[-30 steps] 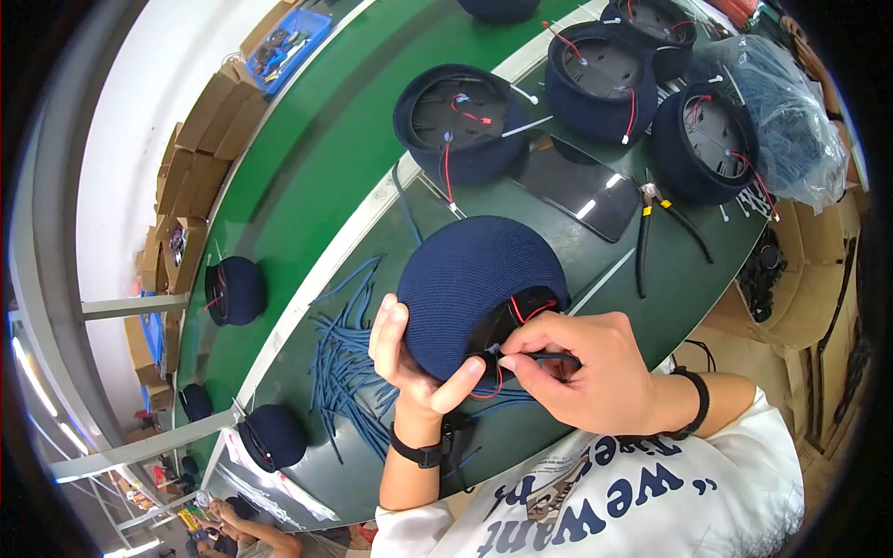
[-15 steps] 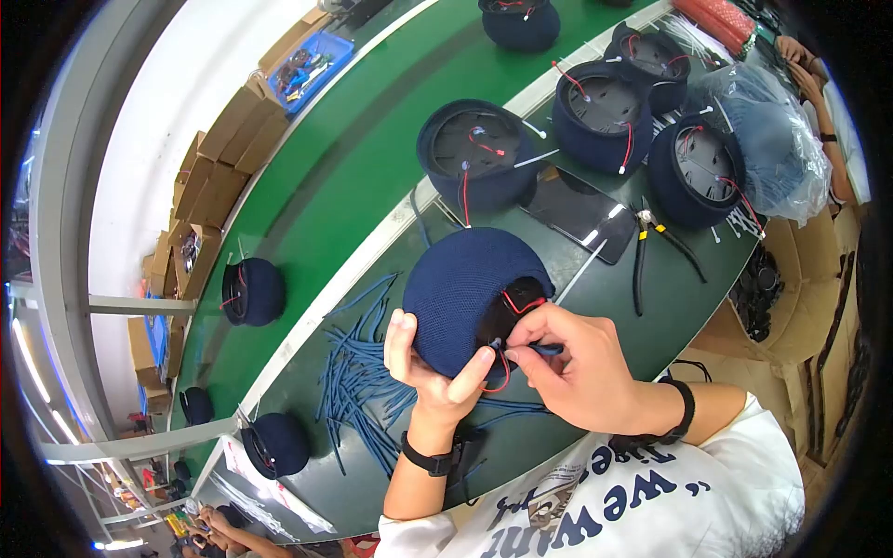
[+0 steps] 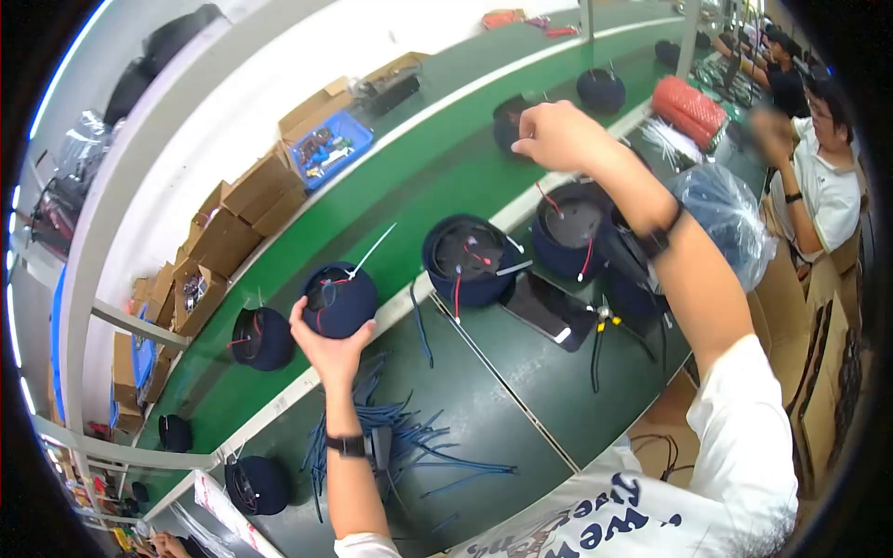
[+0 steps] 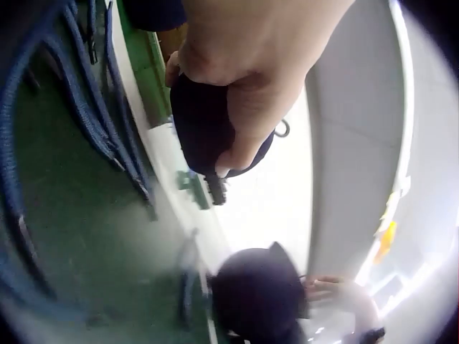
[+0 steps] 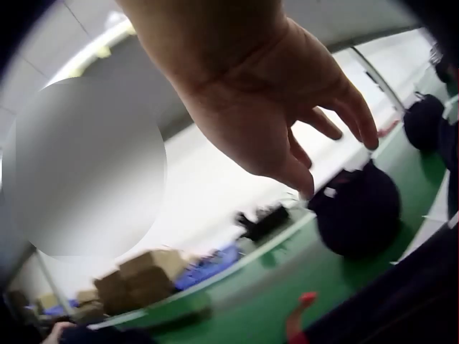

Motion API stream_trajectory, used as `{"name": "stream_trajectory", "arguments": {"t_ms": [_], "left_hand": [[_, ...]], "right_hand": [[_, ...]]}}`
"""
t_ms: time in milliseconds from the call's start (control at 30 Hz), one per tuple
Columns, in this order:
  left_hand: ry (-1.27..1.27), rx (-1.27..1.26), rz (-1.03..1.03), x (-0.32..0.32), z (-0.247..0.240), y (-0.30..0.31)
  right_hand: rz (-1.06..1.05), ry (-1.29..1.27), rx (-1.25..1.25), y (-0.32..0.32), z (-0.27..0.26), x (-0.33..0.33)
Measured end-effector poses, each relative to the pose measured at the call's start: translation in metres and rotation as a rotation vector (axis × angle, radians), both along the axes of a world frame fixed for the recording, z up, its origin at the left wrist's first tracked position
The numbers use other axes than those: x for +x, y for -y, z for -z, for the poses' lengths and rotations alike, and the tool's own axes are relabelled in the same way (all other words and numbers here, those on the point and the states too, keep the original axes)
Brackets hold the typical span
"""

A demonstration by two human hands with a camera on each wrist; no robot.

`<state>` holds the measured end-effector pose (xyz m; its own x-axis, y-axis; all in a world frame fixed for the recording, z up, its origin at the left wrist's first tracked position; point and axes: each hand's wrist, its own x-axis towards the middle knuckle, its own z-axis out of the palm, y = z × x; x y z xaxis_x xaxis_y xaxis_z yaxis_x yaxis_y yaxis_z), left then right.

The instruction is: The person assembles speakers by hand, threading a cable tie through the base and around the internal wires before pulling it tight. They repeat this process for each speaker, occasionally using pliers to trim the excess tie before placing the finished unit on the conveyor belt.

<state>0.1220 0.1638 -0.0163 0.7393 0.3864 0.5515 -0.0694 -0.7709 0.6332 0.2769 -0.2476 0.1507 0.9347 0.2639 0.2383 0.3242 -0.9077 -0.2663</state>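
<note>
My left hand (image 3: 330, 352) holds a navy fabric-covered round shell (image 3: 346, 312) at the green belt, fingers and thumb spread round its sides. The shell's open side faces up, and a white cable tie (image 3: 374, 249) sticks out of it. In the left wrist view, the thumb presses on the dark shell (image 4: 201, 125). Stretched far across the belt, my right hand (image 3: 566, 135) overlaps a second navy shell (image 3: 507, 126). The right wrist view shows its fingers loosely bent, with fingertips right at the rim of that second shell (image 5: 358, 218).
Several navy shells with red wires stand along the table edge, such as this one (image 3: 470, 260). Nearby lie a black phone (image 3: 549, 312), cutting pliers (image 3: 600, 339) and a pile of blue cords (image 3: 391, 432). Cardboard boxes (image 3: 265, 191) and a blue bin (image 3: 330, 149) line the far side.
Both hands were working at the shell's opening over the table. The left hand has carried that shell away to the belt; the right hand has let go and reached far out to another shell.
</note>
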Motion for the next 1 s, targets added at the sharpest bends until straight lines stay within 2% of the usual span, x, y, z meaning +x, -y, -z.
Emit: {"name": "stream_trajectory", "arguments": {"t_ms": [67,100,133,167,200,233,267,300,367,400,467,500,600,633,733,800,833,867,933,967,1000], "left_hand": [[-0.040,-0.092,-0.045,0.035,0.032,-0.020],[-0.032,-0.162,-0.030,0.047,0.050,-0.029],[-0.023,-0.229,-0.008,0.052,0.059,-0.036],[-0.137,-0.217,0.021,0.041,0.044,-0.035],[-0.135,-0.297,0.163,0.033,0.044,-0.042],[-0.131,-0.106,0.166,0.019,0.034,-0.046],[-0.150,-0.052,0.160,0.001,0.017,-0.044],[-0.130,-0.113,0.199,-0.018,0.001,-0.038],[-0.099,-0.089,0.112,-0.040,-0.018,-0.026],[-0.081,-0.054,0.046,-0.048,-0.030,-0.016],[-0.046,-0.039,0.190,-0.062,-0.066,0.010],[0.105,-0.002,0.327,-0.076,-0.103,0.048],[0.093,0.091,0.519,-0.094,-0.132,0.082],[0.093,0.098,0.575,-0.099,-0.138,0.089],[0.073,-0.004,0.659,-0.114,-0.139,0.114],[0.165,-0.012,0.766,-0.108,-0.121,0.119],[0.195,0.091,0.799,-0.112,-0.125,0.136],[0.198,0.183,0.775,-0.132,-0.123,0.144],[0.078,0.185,0.814,-0.143,-0.108,0.153],[0.019,0.171,0.812,-0.141,-0.081,0.151],[-0.063,0.066,0.855,-0.144,-0.076,0.152]], "right_hand": [[0.136,-0.065,-0.160,0.012,0.042,0.102],[0.209,-0.115,-0.240,0.022,0.063,0.133],[0.348,-0.200,-0.212,0.028,0.077,0.146],[0.352,-0.096,-0.203,0.041,0.103,0.164],[0.307,-0.154,-0.243,0.047,0.106,0.166],[0.296,-0.101,-0.267,0.049,0.120,0.171],[0.254,-0.086,-0.181,0.052,0.127,0.175],[0.148,0.061,-0.247,0.060,0.143,0.185],[0.160,0.076,-0.363,0.049,0.136,0.171],[0.151,0.035,-0.276,0.040,0.120,0.154],[0.169,0.100,-0.295,0.018,0.095,0.124],[0.159,0.103,-0.227,0.010,0.087,0.110],[0.039,0.071,-0.075,-0.018,0.029,0.033],[-0.014,0.193,-0.063,-0.024,0.022,0.006],[-0.198,0.417,0.041,-0.034,-0.004,-0.100],[-0.321,0.407,0.146,-0.041,-0.015,-0.171],[-0.360,0.373,0.157,-0.039,-0.014,-0.216],[-0.459,0.313,0.175,-0.048,-0.003,-0.255],[-0.485,0.266,0.168,-0.056,0.024,-0.292],[-0.516,0.210,0.202,-0.059,0.037,-0.302],[-0.509,0.176,0.201,-0.063,0.056,-0.306]]}}
